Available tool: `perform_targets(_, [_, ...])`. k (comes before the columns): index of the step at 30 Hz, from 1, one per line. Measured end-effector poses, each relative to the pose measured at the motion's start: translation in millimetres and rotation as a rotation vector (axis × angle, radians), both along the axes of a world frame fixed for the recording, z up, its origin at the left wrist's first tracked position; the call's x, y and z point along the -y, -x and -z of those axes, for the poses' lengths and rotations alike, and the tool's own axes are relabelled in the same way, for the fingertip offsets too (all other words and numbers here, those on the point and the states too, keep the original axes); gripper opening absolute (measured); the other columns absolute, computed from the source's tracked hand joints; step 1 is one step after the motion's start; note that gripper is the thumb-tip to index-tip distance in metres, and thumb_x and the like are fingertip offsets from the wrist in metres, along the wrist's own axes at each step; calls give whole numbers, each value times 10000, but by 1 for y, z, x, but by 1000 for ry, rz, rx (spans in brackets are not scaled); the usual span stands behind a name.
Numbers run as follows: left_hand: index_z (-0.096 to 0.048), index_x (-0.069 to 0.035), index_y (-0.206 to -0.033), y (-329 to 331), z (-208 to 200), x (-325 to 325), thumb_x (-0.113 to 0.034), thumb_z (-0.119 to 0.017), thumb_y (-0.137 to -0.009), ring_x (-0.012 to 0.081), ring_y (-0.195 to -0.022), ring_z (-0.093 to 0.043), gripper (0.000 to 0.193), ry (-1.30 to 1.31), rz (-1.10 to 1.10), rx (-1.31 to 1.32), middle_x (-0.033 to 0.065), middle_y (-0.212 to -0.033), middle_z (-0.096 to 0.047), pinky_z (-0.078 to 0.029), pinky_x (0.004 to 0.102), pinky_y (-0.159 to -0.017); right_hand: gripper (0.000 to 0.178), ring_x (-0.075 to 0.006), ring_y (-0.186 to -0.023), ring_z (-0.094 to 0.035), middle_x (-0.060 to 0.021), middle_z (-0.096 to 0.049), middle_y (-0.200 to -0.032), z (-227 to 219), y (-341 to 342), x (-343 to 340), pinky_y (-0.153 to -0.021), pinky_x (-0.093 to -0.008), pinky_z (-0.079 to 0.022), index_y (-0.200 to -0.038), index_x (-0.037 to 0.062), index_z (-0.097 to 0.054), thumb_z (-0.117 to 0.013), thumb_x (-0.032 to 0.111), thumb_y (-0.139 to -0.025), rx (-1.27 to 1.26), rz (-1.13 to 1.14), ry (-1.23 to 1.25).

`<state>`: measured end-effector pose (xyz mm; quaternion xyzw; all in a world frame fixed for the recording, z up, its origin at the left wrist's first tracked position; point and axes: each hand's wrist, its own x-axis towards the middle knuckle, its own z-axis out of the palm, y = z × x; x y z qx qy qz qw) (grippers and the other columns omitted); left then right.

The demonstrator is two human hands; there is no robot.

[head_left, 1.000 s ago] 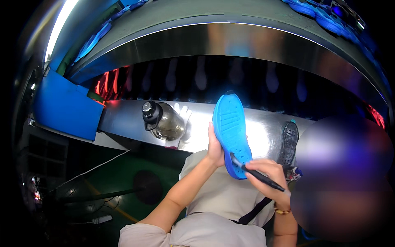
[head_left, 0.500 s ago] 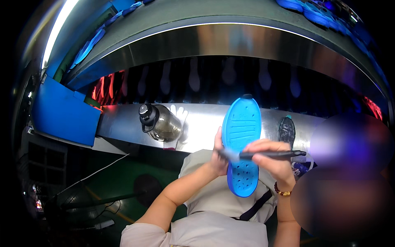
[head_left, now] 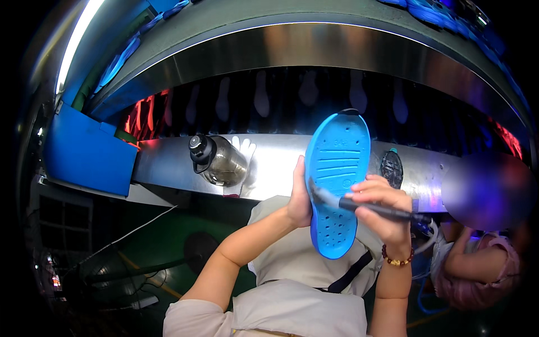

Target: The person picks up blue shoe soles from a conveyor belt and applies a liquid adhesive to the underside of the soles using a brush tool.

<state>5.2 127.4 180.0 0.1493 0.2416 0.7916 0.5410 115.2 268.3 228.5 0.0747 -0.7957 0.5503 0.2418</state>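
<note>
A bright blue shoe sole (head_left: 337,168) with ribs and small holes stands upright in front of me. My left hand (head_left: 300,196) grips its left edge. My right hand (head_left: 380,205) holds a dark brush-like tool (head_left: 368,208) lying across the sole's middle, its tip touching the blue surface at the left. A beaded bracelet (head_left: 397,260) sits on my right wrist.
A steel ledge (head_left: 168,163) runs across in front, with a dark-capped bottle (head_left: 216,160) and a white glove (head_left: 244,151) on it, and a dark sole (head_left: 391,167) to the right. A blue bin (head_left: 87,151) is at left. Another person's arm in pink (head_left: 477,269) is at lower right.
The blue sole has turned from tilted to upright and risen. My right hand moved the tool up from the sole's lower end onto its middle.
</note>
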Motion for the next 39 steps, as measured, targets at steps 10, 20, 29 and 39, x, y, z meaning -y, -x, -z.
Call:
perform_targets(10, [-418,-8,-1167,8,-12,-8,-804,-20,-684,282,-823,-582,1013,-130,-98,-70,201,-913,-572,-485,382,-733,201,-206,-860,-585,-69,-670,-797,-5,-10,2,-966,-432,-294,-803,66,-681,-697,79,-603,25,-53,-35])
perform_targets(20, [-462,-1,-1093,20,-22,-1,-834,-64,-658,304,-746,-590,1020,-85,-444,-21,206,-843,-580,-495,419,-675,257,-183,-751,-539,-48,-670,-802,2,-21,3,-709,-289,-432,-822,41,-679,-725,72,-570,-31,-157,-1])
perform_targets(29, [-489,4,-1051,23,-31,-1,-802,-45,-694,284,-725,-587,987,-64,-435,-100,196,-832,-583,-494,400,-661,207,-192,-800,-540,-87,-667,-844,14,-34,2,-725,-282,-453,-825,11,-667,-674,3,-618,52,-104,19])
perform_targets(39, [-486,16,-1062,29,-35,0,-827,-43,-665,287,-770,-589,1032,-103,-373,-107,190,-868,-584,-491,400,-697,170,-227,-870,-562,-164,-639,-873,49,-25,1,-801,-318,-446,-845,-26,-641,-657,28,-684,-15,-256,650])
